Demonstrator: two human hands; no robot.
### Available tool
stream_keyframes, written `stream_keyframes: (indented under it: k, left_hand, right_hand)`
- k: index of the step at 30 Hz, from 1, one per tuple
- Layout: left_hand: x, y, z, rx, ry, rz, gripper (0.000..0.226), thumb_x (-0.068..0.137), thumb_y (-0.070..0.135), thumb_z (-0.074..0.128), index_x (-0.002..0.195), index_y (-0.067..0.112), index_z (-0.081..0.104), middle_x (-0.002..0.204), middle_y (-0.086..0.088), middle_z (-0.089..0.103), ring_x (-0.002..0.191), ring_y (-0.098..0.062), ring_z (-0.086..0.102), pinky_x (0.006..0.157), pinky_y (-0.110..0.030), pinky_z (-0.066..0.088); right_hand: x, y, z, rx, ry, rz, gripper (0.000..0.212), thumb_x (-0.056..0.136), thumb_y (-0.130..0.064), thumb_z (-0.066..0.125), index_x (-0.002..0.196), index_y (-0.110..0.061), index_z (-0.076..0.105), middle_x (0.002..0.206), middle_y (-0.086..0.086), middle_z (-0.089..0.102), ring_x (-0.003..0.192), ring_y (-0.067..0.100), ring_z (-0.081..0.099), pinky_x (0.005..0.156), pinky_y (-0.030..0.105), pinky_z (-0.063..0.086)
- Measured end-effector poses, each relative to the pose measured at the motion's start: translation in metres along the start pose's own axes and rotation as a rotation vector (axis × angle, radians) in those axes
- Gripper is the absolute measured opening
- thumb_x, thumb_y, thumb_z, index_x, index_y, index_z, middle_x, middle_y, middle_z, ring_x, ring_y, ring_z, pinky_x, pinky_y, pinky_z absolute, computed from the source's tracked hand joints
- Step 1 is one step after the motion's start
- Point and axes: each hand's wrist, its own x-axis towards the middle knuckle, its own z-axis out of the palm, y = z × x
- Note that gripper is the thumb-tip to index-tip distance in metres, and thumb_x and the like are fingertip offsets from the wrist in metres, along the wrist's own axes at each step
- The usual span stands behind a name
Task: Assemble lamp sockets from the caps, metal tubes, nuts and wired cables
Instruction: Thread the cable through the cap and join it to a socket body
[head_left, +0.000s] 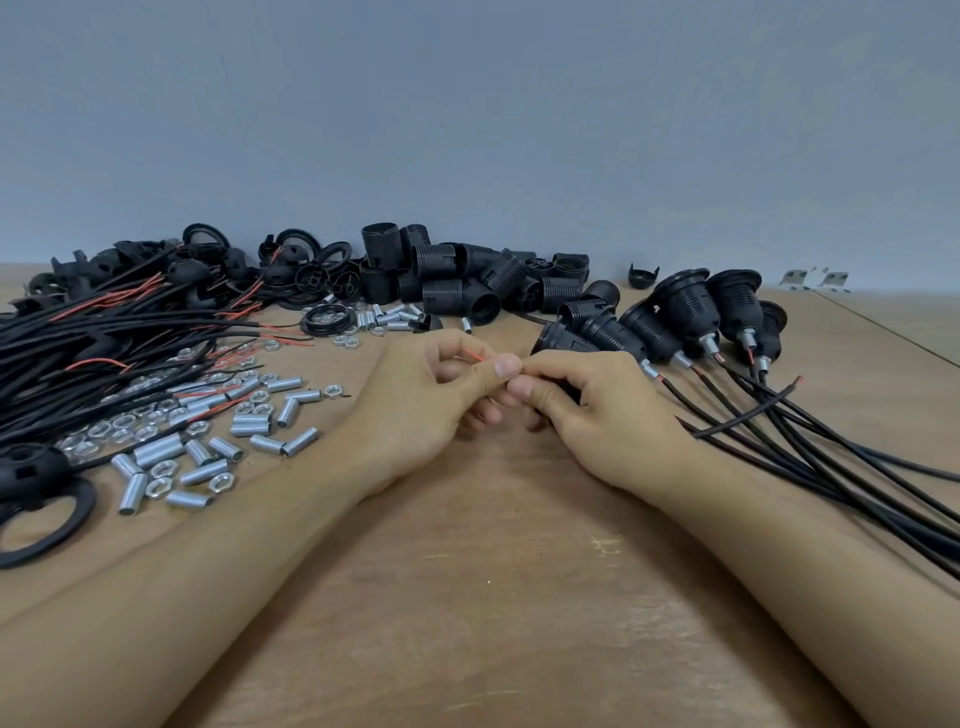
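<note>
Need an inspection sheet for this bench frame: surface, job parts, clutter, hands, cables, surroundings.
Surface: brown wooden table, scuffed.
Job's things: silver metal tubes and hex nuts loose at left; black threaded socket shells heaped at back; assembled black sockets at right.
Clutter: small white brackets at far right.
Grippers: left hand and right hand both pinch a thin red wire.
Cables: black cable bundle at left.
Surroundings: blue-grey wall.

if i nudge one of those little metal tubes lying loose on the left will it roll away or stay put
The metal tubes are smooth, round cylinders lying on their sides on the flat wooden table, so one would probably roll if pushed sideways. Pushed end-on, it would more likely slide. Neighbouring nuts and tubes might stop it soon.
</note>
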Motion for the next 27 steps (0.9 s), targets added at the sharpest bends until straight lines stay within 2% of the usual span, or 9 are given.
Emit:
stream_keyframes:
  k: [3,6,9,11,14,17,20,23,27]
  left_hand:
    - [0.003,-0.005,-0.007,0.310,0.086,0.157,0.019,0.086,0.041,0.069,0.078,0.024,0.072,0.072,0.007,0.072,0.057,0.001,0.057,0.058,-0.014,0.045]
    - [0.006,-0.007,-0.014,0.462,0.228,0.232,0.020,0.090,0.039,0.069,0.073,0.030,0.069,0.064,0.012,0.065,0.056,0.001,0.053,0.056,-0.010,0.039]
    - [0.026,-0.002,-0.024,0.579,0.263,0.231,0.010,0.091,0.027,0.069,0.083,0.022,0.071,0.073,0.016,0.067,0.069,0.002,0.060,0.063,-0.007,0.041]
    - [0.051,0.003,-0.026,0.729,0.195,0.220,0.007,0.090,0.023,0.068,0.095,0.018,0.071,0.092,0.011,0.070,0.087,-0.003,0.064,0.080,-0.018,0.049]
    - [0.095,0.006,-0.021,0.966,0.076,0.163,0.026,0.092,0.022,0.065,0.116,0.011,0.065,0.115,-0.006,0.067,0.111,-0.024,0.059,0.095,-0.039,0.048]
    - [0.122,0.005,-0.007,1.175,0.033,0.085,0.028,0.092,0.027,0.063,0.110,0.006,0.062,0.112,-0.011,0.063,0.112,-0.031,0.055,0.083,-0.040,0.049]
    - [0.128,0.003,0.002,1.377,0.083,0.125,0.003,0.089,0.009,0.058,0.087,0.008,0.057,0.091,-0.012,0.058,0.098,-0.034,0.059,0.064,-0.037,0.037]
    - [0.128,0.006,-0.004,1.348,0.190,0.159,0.021,0.089,0.004,0.052,0.102,0.008,0.069,0.101,-0.018,0.064,0.096,-0.039,0.059,0.066,-0.038,0.039]
    - [0.109,0.021,-0.026,0.908,0.321,0.198,0.021,0.092,0.013,0.055,0.104,0.014,0.073,0.101,-0.008,0.073,0.099,-0.028,0.065,0.086,-0.038,0.053]
  right_hand:
    - [0.002,0.004,0.002,0.060,0.001,0.096,0.014,0.098,-0.017,0.059,0.094,-0.019,0.073,0.066,-0.006,0.070,0.063,0.004,0.062,0.062,0.017,0.046]
    - [0.004,0.006,0.002,0.186,0.062,0.183,0.016,0.099,-0.012,0.055,0.103,-0.020,0.068,0.064,-0.006,0.072,0.057,-0.002,0.060,0.061,0.008,0.042]
    - [0.007,0.004,0.002,0.296,0.120,0.215,0.021,0.098,-0.006,0.052,0.093,-0.021,0.066,0.071,-0.002,0.073,0.063,0.008,0.068,0.070,0.017,0.051]
    - [0.008,0.004,0.003,0.324,0.161,0.226,0.026,0.097,-0.001,0.052,0.086,-0.021,0.065,0.077,-0.001,0.074,0.071,0.015,0.071,0.075,0.029,0.057]
    - [0.008,0.006,0.002,0.369,0.215,0.228,0.029,0.095,0.005,0.048,0.093,-0.020,0.064,0.077,0.002,0.071,0.066,0.018,0.071,0.063,0.022,0.054]
    - [0.009,0.007,0.000,0.418,0.242,0.262,0.029,0.095,0.004,0.046,0.095,-0.021,0.062,0.082,0.003,0.070,0.058,0.020,0.069,0.053,0.015,0.046]
    - [0.010,0.007,-0.001,0.442,0.274,0.283,0.027,0.094,0.004,0.048,0.092,-0.017,0.064,0.082,0.003,0.070,0.054,0.013,0.064,0.052,0.014,0.045]
    - [0.012,0.009,-0.004,0.459,0.329,0.284,0.026,0.094,0.003,0.050,0.092,-0.019,0.064,0.077,-0.001,0.068,0.048,0.011,0.055,0.051,0.018,0.045]
    - [0.012,0.011,-0.008,0.465,0.351,0.266,0.013,0.095,-0.013,0.060,0.088,-0.022,0.066,0.075,-0.007,0.068,0.044,0.010,0.050,0.047,0.020,0.043]
